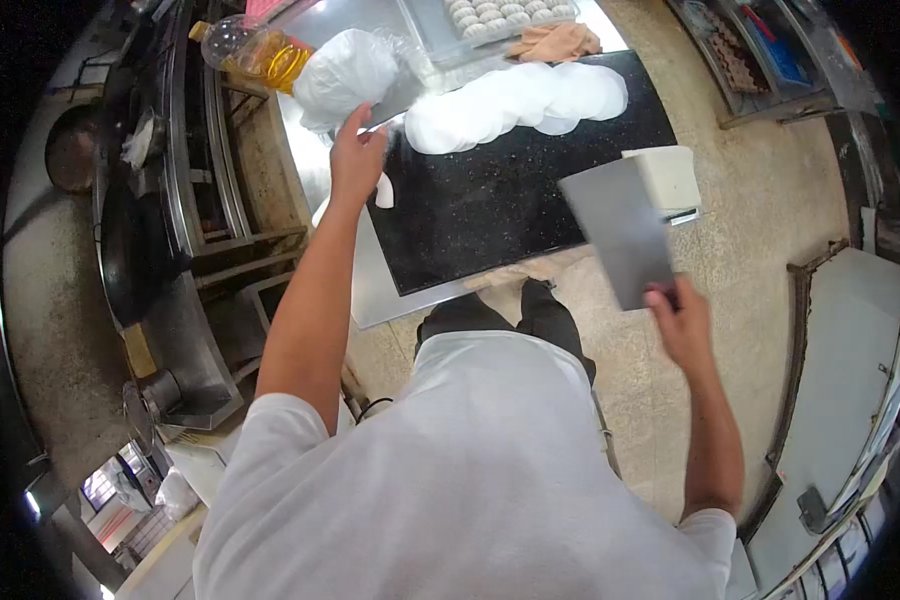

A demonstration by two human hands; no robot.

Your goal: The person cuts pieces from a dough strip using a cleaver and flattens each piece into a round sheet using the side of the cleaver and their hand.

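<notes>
My right hand (682,325) grips a cleaver (620,230) by its handle, with the broad grey blade raised over the right front corner of the black board (470,210). My left hand (358,160) is at the board's left edge, fingers apart, close to a tied white plastic bag (348,78); whether it touches the bag I cannot tell. A small white piece (385,191) lies just beside that wrist. Thin white dough rounds (515,103) overlap in a row along the far part of the board. Partly behind the blade is a cream-white block-like thing (673,178).
An oil bottle (255,55) lies tilted at the far left of the table. Beyond the board are a tray of white dumplings (505,14) and a tan cloth (555,43). A metal stove counter (175,200) runs along the left, a shelf (760,50) stands far right.
</notes>
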